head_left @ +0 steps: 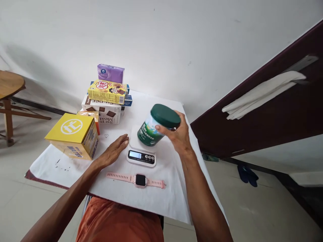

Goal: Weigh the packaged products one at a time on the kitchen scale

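My right hand [176,136] grips a green-lidded can [156,126] by its lid and upper side. The can is tilted, its base just above or touching the white kitchen scale [141,155]. The scale's display reads 0. My left hand [114,151] lies flat on the white cloth, fingers together, just left of the scale. A pink smartwatch [137,179] lies flat in front of the scale, near the table's front edge.
A yellow box [74,134] sits at the left on the white-covered table [171,188]. Behind it is a stack of snack boxes [107,101] topped by a purple tissue pack [111,73]. A wooden stool [8,90] stands far left; a dark door [264,114] is at right.
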Demonstrator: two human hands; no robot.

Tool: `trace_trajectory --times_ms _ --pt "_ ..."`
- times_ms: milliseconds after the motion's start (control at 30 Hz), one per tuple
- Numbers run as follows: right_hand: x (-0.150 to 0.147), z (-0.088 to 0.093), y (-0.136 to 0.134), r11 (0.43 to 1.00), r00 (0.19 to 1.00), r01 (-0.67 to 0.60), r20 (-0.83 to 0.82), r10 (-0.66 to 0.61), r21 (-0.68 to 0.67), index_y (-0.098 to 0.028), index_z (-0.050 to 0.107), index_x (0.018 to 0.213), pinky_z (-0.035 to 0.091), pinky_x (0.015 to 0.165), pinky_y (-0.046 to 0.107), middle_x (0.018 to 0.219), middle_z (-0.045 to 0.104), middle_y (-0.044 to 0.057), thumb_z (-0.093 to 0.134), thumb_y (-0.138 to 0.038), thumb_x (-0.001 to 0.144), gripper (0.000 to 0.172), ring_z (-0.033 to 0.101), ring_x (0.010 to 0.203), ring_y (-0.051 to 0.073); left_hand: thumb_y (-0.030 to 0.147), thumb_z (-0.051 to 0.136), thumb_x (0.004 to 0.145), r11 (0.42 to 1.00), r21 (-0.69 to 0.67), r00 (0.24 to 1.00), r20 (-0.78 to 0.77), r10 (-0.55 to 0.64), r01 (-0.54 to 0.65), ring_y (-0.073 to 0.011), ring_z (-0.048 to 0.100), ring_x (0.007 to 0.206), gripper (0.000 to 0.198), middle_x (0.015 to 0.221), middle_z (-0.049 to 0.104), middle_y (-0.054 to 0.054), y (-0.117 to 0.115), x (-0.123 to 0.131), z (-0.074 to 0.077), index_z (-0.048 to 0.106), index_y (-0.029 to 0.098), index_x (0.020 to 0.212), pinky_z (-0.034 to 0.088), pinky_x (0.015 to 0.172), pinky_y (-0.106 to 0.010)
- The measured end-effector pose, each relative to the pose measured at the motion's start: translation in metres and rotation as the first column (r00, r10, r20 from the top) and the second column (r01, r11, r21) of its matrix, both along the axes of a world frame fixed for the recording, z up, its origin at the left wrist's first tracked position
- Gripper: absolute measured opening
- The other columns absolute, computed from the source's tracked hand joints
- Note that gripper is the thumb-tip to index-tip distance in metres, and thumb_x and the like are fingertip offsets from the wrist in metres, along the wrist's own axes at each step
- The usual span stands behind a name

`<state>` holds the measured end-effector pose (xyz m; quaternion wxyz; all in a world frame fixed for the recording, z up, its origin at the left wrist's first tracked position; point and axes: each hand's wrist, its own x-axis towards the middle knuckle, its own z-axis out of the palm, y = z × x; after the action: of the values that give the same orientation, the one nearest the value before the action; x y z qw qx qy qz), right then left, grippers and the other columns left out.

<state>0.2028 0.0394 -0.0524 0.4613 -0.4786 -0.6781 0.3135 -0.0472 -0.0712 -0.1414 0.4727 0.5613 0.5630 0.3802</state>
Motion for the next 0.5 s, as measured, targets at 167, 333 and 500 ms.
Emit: trace_trajectory --times_ms 167,333,500 --pt "0.024 -0.008 0.099 0.962 0.968 0.251 -0.036 -0.249 0.104 -0.024 0.046 0.135 0.054 0.100 0.048 0.133 0.060 0.010 0.089 -0.065 0.054 0.100 0.061 0.120 0.029 0.067 0.045 0.103 1.000 -0.009 1.000 -0.001 0.013 -0.013 -0.0317 0.052 0.149 0.072 0.161 0.053 -0.015 -0.001 0.003 0.004 0.043 0.022 0.159 0.041 0.125 -0.055" --pt "0.030 -0.027 0.193 0.891 0.892 0.450 0.030 -0.452 0.058 -0.024 0.040 0.133 0.047 0.109 0.047 0.133 0.060 0.010 0.090 -0.056 0.050 0.102 0.058 0.125 0.029 0.068 0.043 0.103 0.999 -0.048 1.000 -0.016 0.020 -0.021 -0.0303 0.051 0.150 0.073 0.163 0.052 -0.014 -0.001 0.004 0.002 0.040 0.024 0.161 0.042 0.125 -0.054" --pt "0.029 -0.037 0.246 0.844 0.843 0.532 0.061 -0.535 0.065 -0.024 0.038 0.131 0.044 0.113 0.050 0.137 0.059 0.013 0.091 -0.050 0.048 0.101 0.058 0.129 0.030 0.068 0.047 0.101 0.996 -0.071 0.999 0.019 0.046 -0.045 -0.0318 0.052 0.149 0.073 0.162 0.052 -0.014 0.000 0.005 -0.003 0.041 0.026 0.161 0.041 0.125 -0.057"
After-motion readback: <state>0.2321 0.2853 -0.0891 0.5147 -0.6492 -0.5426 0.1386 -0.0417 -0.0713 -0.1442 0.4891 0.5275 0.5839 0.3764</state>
